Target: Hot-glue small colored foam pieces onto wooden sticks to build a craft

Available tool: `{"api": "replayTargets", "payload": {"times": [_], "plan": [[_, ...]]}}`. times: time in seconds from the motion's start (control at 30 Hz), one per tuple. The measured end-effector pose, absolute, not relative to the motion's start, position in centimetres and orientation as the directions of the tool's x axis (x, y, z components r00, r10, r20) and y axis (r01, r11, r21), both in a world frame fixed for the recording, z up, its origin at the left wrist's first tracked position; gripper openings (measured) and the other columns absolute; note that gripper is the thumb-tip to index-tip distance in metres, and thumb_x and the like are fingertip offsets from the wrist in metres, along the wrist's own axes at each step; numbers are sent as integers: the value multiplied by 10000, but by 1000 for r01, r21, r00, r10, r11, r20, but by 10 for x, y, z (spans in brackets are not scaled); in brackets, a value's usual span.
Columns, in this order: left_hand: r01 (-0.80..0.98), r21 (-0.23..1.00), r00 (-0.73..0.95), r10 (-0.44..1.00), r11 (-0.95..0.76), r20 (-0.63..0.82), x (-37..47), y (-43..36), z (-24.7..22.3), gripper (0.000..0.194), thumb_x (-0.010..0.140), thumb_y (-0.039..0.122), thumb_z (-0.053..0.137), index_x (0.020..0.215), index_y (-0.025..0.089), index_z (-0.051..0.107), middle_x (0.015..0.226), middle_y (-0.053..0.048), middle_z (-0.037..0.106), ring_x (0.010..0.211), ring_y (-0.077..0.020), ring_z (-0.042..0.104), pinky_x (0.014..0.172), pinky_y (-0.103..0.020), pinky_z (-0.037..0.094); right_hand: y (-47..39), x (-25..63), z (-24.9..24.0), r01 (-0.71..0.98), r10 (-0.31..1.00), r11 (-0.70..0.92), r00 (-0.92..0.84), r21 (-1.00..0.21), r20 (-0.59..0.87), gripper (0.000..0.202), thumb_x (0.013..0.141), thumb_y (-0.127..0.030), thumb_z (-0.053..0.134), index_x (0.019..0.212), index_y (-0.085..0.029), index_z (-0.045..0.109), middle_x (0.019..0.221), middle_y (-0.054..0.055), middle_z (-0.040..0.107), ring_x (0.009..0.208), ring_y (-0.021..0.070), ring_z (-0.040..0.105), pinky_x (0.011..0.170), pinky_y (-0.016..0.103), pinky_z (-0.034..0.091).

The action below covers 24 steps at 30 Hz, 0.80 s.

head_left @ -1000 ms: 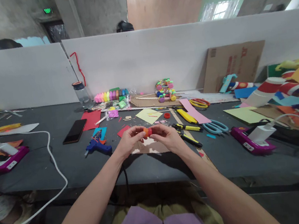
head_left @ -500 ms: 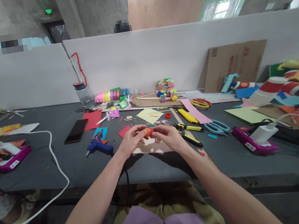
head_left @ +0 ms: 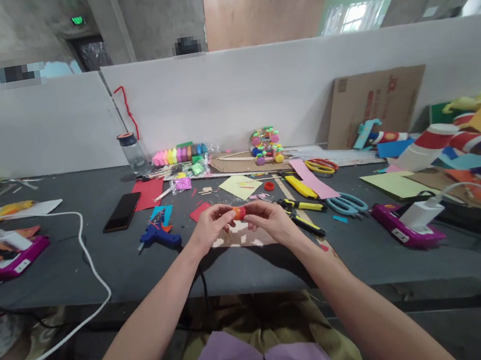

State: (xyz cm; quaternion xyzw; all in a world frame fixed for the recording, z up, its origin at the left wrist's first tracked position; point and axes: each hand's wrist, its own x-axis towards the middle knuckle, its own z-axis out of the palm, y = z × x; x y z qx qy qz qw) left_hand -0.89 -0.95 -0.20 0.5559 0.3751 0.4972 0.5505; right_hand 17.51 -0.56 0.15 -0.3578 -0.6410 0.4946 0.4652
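A small, rounded orange-red piece (head_left: 239, 212) is pinched between the fingertips of my left hand (head_left: 211, 226) and my right hand (head_left: 270, 218). Its exact kind is too small to make out, and fingers cover both its ends. Both hands hover over a piece of light brown cardboard (head_left: 250, 238) near the front of the table. Thin wooden sticks (head_left: 227, 233) show below my left fingers. Behind the hands lie a pale yellow sheet (head_left: 240, 186) and a small red ring (head_left: 269, 186).
A blue glue gun (head_left: 160, 236) and a phone (head_left: 122, 212) lie to the left. On the right are yellow-black pliers (head_left: 303, 205), a yellow cutter (head_left: 300, 187), blue-handled scissors (head_left: 347, 204) and a purple power strip (head_left: 406, 230). A water bottle (head_left: 132, 152) stands at the back.
The camera view has shifted slightly. My hands stay in almost the same place, fingers still on the orange-red piece, which appears slightly turned.
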Motion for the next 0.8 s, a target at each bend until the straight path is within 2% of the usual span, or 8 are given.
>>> {"api": "replayTargets", "payload": {"times": [0.3,0.5,0.63,0.8], "plan": [[-113,992,242,966,-65,91,-9,-10,-3,348,720,435,692,868,126,634,657,-17,619,577,-97,552,560,-231,440,-7,174,5,76,924,267,-302,-961,233,312,703,-413,700,872,-152,676,764,32,683,556,110,561,573,281,506],[-115,992,243,967,-52,78,-6,-12,1,362,734,466,665,874,138,604,730,-21,605,624,-113,577,521,-220,437,-6,174,4,66,934,207,-309,-976,177,324,713,-420,693,876,-141,678,719,28,677,530,109,559,548,269,482],[-75,993,243,964,-87,103,-3,-12,2,372,731,457,671,918,143,606,709,-13,601,605,-103,568,510,-207,424,-5,176,1,51,930,168,-340,-984,141,313,742,-411,668,906,-144,677,751,31,682,547,105,573,551,258,484],[-87,996,227,973,-13,33,0,-10,-1,409,711,520,661,837,137,590,625,-10,591,554,-108,561,480,-208,408,-7,174,-4,8,924,249,-302,-968,235,343,676,-365,731,957,-185,651,881,39,705,682,143,628,606,274,520]]}}
